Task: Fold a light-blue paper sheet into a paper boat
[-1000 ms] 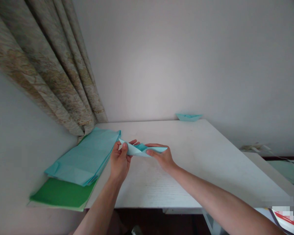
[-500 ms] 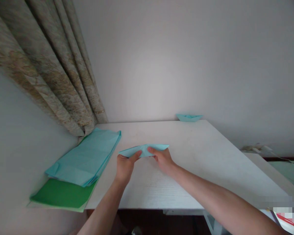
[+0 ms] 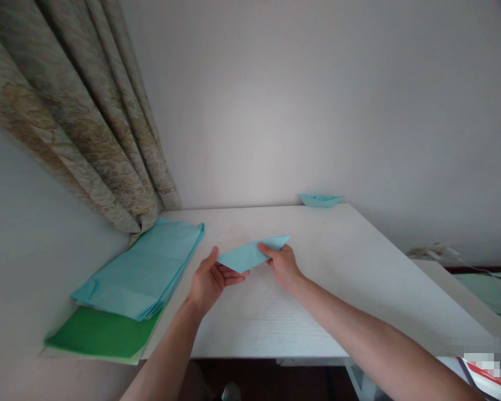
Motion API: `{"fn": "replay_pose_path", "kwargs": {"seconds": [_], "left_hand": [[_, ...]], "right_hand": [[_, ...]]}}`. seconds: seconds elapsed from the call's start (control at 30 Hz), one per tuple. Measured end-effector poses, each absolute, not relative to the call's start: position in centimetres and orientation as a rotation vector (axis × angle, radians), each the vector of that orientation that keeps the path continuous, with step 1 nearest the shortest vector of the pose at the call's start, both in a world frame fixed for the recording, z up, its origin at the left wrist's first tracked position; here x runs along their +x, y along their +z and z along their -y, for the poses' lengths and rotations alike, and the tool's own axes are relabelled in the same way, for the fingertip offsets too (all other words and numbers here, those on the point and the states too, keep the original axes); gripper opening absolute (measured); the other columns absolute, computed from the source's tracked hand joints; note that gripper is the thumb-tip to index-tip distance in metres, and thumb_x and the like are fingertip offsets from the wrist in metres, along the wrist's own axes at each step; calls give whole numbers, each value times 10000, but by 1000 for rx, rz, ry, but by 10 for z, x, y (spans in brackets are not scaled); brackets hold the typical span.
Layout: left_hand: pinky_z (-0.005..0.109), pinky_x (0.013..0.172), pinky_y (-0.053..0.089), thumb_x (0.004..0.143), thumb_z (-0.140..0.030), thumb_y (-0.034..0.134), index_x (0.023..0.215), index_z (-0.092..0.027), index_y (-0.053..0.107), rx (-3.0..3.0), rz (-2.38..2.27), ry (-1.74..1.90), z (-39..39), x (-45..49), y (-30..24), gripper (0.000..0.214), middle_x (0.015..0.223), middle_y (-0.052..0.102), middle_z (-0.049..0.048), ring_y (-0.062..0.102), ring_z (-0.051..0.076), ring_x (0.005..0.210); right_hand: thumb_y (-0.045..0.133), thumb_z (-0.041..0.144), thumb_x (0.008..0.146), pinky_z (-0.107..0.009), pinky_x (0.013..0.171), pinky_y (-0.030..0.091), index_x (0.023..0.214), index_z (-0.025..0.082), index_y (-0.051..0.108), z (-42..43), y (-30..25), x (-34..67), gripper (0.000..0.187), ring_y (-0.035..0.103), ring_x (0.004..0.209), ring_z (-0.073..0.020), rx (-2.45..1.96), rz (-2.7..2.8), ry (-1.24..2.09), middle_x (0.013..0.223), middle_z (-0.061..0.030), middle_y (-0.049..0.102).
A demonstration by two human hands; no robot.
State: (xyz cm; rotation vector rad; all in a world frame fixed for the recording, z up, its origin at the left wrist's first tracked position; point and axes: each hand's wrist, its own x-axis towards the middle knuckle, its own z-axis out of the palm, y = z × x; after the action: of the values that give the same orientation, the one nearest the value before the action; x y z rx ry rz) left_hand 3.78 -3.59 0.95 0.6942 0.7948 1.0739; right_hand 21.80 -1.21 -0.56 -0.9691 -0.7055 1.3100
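Note:
A folded light-blue paper boat [image 3: 242, 257] is held above the white table, flattened and tilted with its right end higher. My right hand [image 3: 281, 262] pinches it toward the right end, thumb on the near face and fingers behind. Around the left end, my left hand [image 3: 211, 277] has its thumb raised beside the tip and its fingers stretched out beneath the lower edge. That hand is open; whether it lightly touches the paper I cannot tell.
Another blue paper boat [image 3: 320, 200] stands at the table's back edge by the wall. Blue paper sheets [image 3: 146, 270] lie on green sheets [image 3: 102, 334] at the left of the white table [image 3: 309, 328]. A curtain [image 3: 87, 117] hangs over the back left corner.
My left thumb has come off the boat's face and the left fingers have spread below it. The boat has tilted, its right end rising, while my right hand keeps its pinch.

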Motion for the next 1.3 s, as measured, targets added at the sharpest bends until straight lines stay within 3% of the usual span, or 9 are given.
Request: {"fn": "replay_pose_path", "kwargs": {"seconds": [0.1, 0.2, 0.27, 0.5, 0.73, 0.97, 1.2, 1.3], "left_hand": [[389, 647, 561, 724, -720, 488, 801, -51, 716, 661, -760, 970, 33, 14, 16, 711, 754, 712, 199, 693, 281, 682], [274, 557, 511, 743, -550, 626, 871, -87, 711, 843, -840, 842, 38, 14, 14, 489, 761, 720, 135, 668, 204, 622], [228, 473, 440, 714, -466, 691, 815, -109, 703, 1055, -881, 765, 44, 25, 9, 371, 675, 704, 85, 617, 162, 518], [243, 430, 404, 741, -528, 604, 701, -165, 633, 1274, -1020, 792, 46, 57, -6, 367, 549, 635, 23, 586, 179, 450], [213, 396, 217, 717, -488, 609, 509, -175, 494, 1455, -1020, 689, 36, 58, -11, 393, 432, 375, -54, 305, 84, 392], [225, 427, 166, 739, -482, 566, 526, -202, 363, 1541, -887, 507, 37, 57, -7, 406, 492, 291, -62, 226, 80, 452], [234, 454, 198, 835, -474, 423, 514, -197, 377, 1721, -1198, 870, 38, 67, -4, 427, 496, 309, -40, 292, 106, 484], [235, 482, 253, 880, -435, 376, 531, -181, 462, 1764, -1294, 1043, 37, 73, 4, 440, 495, 418, -21, 376, 116, 485]], "right_hand": [[830, 257, 481, -325, 666, 485, 637, 136, 674, 12, 0, 222, 251, 613, 638, -179, -950, 789, 1488, 693, -58, 694], [816, 261, 517, -299, 608, 465, 612, 121, 670, 18, 2, 221, 223, 578, 573, -154, -973, 1023, 1572, 634, -44, 671], [807, 273, 538, -271, 545, 430, 587, 124, 657, 22, 1, 219, 217, 536, 518, -130, -1009, 1174, 1551, 577, -16, 639], [788, 336, 567, -253, 532, 388, 649, 143, 663, 24, -9, 215, 245, 500, 517, -117, -1062, 1192, 1436, 595, 3, 623], [720, 409, 661, -237, 479, 298, 543, 162, 613, 12, -11, 223, 294, 396, 472, -95, -1096, 1136, 1155, 485, 38, 490], [642, 468, 745, -249, 481, 317, 715, 170, 699, 13, -7, 223, 305, 440, 506, -123, -1071, 1150, 1068, 557, 0, 557], [653, 458, 744, -227, 457, 324, 676, 167, 643, 13, -6, 216, 299, 425, 481, -99, -1041, 1143, 1123, 537, 29, 508], [671, 466, 731, -217, 435, 358, 621, 173, 552, 13, -8, 214, 335, 430, 443, -89, -975, 1135, 1240, 498, 50, 473]]}}
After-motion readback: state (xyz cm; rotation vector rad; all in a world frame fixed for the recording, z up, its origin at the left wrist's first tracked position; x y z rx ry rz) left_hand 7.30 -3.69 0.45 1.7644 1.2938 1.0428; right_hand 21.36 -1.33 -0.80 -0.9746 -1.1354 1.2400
